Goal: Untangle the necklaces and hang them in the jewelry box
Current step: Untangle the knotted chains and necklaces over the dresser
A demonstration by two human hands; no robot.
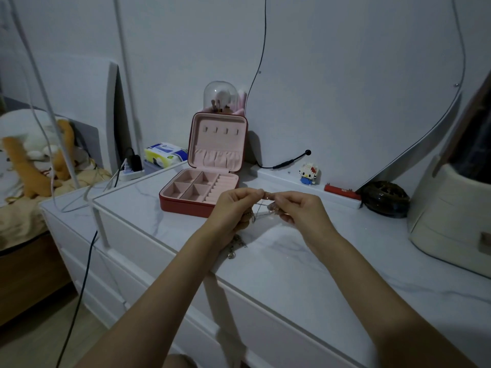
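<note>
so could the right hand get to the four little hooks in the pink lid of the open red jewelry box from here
Probably yes. The red jewelry box stands open just behind the hands, its four hooks facing forward with nothing in front of them. But the right hand is pinching the tangled thin necklaces with the left hand.

A small block-built cat figure (308,173) stands far right on the white marble-patterned dresser top (292,261), a red case (342,192) and dark round object (384,198) beside it. A tissue pack (164,154) sits far left.

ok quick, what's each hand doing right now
left hand: closed, fingers pinching the tangled necklaces, with a clump hanging below.
right hand: closed, fingers pinching the same chain.
</note>
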